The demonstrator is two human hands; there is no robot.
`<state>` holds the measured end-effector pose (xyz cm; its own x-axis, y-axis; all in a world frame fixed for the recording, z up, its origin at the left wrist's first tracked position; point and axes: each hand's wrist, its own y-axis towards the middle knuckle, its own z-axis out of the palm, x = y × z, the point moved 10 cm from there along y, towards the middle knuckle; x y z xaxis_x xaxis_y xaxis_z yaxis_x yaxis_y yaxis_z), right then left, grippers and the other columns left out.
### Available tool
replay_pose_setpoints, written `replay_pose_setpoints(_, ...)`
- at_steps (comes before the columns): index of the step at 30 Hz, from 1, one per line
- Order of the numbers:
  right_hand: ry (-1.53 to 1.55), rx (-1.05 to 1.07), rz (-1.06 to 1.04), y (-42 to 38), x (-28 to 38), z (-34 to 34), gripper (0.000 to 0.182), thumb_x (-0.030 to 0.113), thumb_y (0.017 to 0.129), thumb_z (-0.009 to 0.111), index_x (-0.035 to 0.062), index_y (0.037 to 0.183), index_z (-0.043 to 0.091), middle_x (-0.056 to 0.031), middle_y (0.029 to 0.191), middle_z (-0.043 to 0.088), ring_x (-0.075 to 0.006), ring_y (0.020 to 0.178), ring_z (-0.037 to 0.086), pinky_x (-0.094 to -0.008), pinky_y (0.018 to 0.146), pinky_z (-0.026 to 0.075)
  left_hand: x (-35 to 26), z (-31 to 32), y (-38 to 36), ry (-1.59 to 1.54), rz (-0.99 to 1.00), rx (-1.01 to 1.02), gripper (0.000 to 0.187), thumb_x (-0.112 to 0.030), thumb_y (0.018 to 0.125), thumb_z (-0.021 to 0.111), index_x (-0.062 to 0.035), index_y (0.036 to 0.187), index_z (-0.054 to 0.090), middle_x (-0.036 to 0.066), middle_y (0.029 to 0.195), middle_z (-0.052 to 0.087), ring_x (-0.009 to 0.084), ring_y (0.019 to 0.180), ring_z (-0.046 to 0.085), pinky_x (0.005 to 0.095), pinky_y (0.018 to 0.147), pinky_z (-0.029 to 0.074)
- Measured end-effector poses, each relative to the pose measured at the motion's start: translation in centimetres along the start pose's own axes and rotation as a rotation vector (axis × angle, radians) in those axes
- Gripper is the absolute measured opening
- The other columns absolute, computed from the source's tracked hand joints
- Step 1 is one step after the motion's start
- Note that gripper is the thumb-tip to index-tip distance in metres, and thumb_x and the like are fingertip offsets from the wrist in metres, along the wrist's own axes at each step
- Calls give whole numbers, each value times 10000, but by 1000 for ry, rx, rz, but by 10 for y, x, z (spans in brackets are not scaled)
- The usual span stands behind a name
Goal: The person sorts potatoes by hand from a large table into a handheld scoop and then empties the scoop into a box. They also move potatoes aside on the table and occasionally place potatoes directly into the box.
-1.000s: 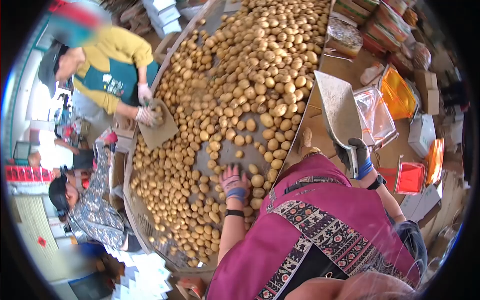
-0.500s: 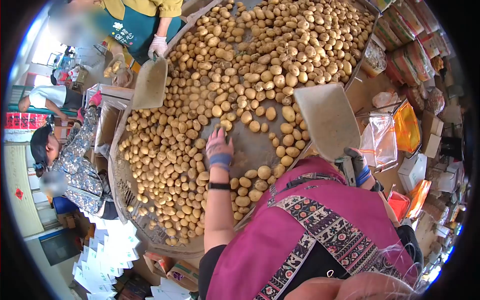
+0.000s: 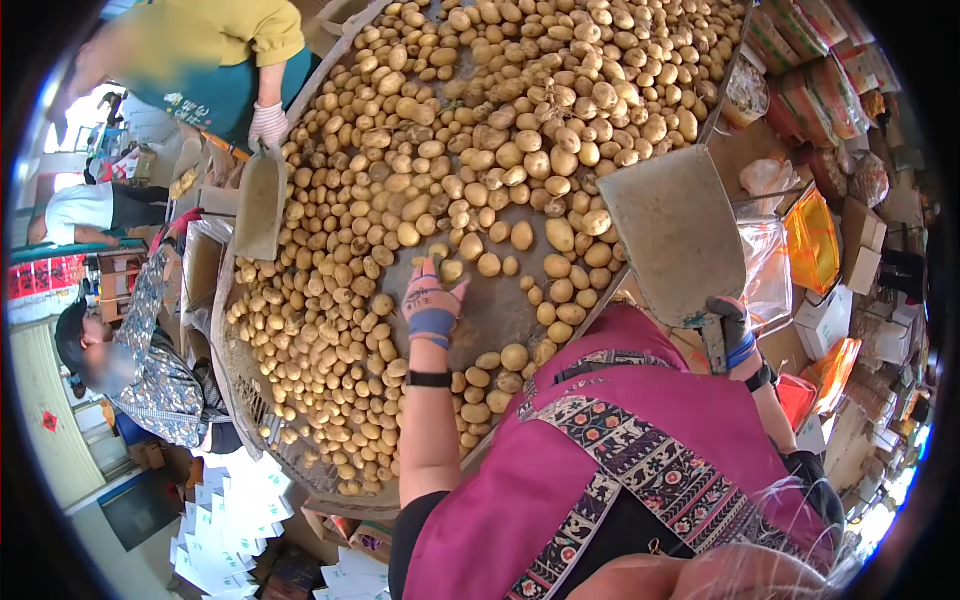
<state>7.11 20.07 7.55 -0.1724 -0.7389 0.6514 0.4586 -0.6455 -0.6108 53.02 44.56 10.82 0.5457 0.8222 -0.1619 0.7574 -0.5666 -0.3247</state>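
Observation:
My left hand [image 3: 433, 308], in a pink and blue glove, lies over the bare patch of the table [image 3: 495, 325]. Its fingers are stretched forward and the thumb stands apart. Right at the fingertips is a small potato [image 3: 452, 271]. More loose potatoes [image 3: 340, 330] spread around the hand, with a thick heap of them farther up the table. My right hand [image 3: 730, 322], in a dark glove with a blue cuff, is closed round the handle of a wide, flat metal scoop [image 3: 680, 235]. The scoop's blade shows nothing on it and overlaps the table's right edge.
Across the table a person in a green apron holds another metal scoop [image 3: 261, 205] in a striped glove. Two more people are at the left. Clear and orange bags [image 3: 812, 245] hang at the right, beside cartons and stacked boxes. White flattened cartons [image 3: 230, 520] lie lower left.
My left hand has shifted slightly left and down, its thumb now spread. The scoop in my right hand has turned and moved a little right. The co-worker's scoop has moved left and down.

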Motion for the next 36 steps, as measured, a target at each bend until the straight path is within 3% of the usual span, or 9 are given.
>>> replay_pose_setpoints(3, -273, 79, -204, -8, 17, 0, 125, 122, 804, 619, 33, 875, 672, -96, 935, 669, -230, 907, 643, -363, 835, 524, -45, 0, -1, -688, 77, 80, 738, -418, 744, 737, -49, 1324, 467, 221, 1201, 582, 347, 1125, 557, 405, 932, 468)
replay_pose_setpoints(9, -242, 83, -148, 0, 26, -22, 150, 162, 859, 606, 32, 877, 679, -86, 921, 679, -192, 881, 645, -332, 810, 512, -118, -58, 22, -222, 185, -181, 689, -349, 775, 735, -6, 1310, 470, 204, 1115, 623, 336, 1042, 598, 348, 899, 477)
replay_pose_setpoints(11, -284, 60, -128, -13, 19, -34, 150, 154, 868, 599, 28, 873, 680, -88, 918, 680, -189, 880, 644, -329, 813, 507, -197, -62, -14, -1191, 541, 393, 576, -262, 833, 694, -11, 1304, 477, 173, 1209, 593, 285, 1134, 560, 339, 962, 437)
replay_pose_setpoints(13, -714, 97, -294, -10, 19, -44, 141, 138, 866, 603, 19, 862, 680, -86, 929, 682, -193, 887, 645, -328, 819, 501, -247, -38, -31, -1325, 622, 771, 540, -220, 835, 697, -17, 1291, 491, 160, 1153, 621, 232, 1077, 590, 317, 926, 458)
replay_pose_setpoints(17, -569, 113, -322, -32, 34, -23, 91, 81, 829, 618, 18, 861, 675, -89, 990, 674, -195, 894, 645, -319, 817, 502, -270, -26, 21, -357, 691, -89, 349, -245, 884, 588, -73, 1186, 558, 186, 1055, 642, 359, 979, 610, 418, 854, 498)
replay_pose_setpoints(23, -371, 23, -130, -40, 23, -63, 145, 57, 784, 606, -5, 899, 668, -99, 999, 670, -217, 888, 649, -321, 826, 515, -279, 53, -12, -3, 989, -167, 392, -290, 868, 577, -154, 1235, 559, 81, 1283, 548, 292, 1183, 500, 436, 960, 405)
replay_pose_setpoints(28, -13, -37, -102, -54, 26, -42, 176, 191, 824, 623, 32, 864, 688, -95, 902, 689, -205, 830, 662, -342, 799, 524, -196, 69, -35, 195, 876, -73, 489, -293, 715, 696, -245, 1187, 576, 26, 1286, 518, 302, 1182, 461, 493, 941, 377)
replay_pose_setpoints(34, 91, -53, -52, -48, 6, -72, 92, 94, 815, 630, 35, 862, 682, -90, 871, 681, -189, 838, 657, -353, 768, 535, -105, 59, -6, 155, 410, 64, 613, -385, 738, 720, -108, 1253, 534, 159, 1201, 578, 339, 1073, 562, 391, 928, 444)
replay_pose_setpoints(36, -2, -46, -93, -43, 4, -75, 83, 75, 805, 622, 19, 830, 678, -89, 860, 682, -195, 826, 657, -339, 766, 532, -109, 40, -2, -405, 292, 87, 614, -407, 788, 694, -56, 1260, 518, 209, 1166, 596, 360, 1081, 570, 399, 932, 451)
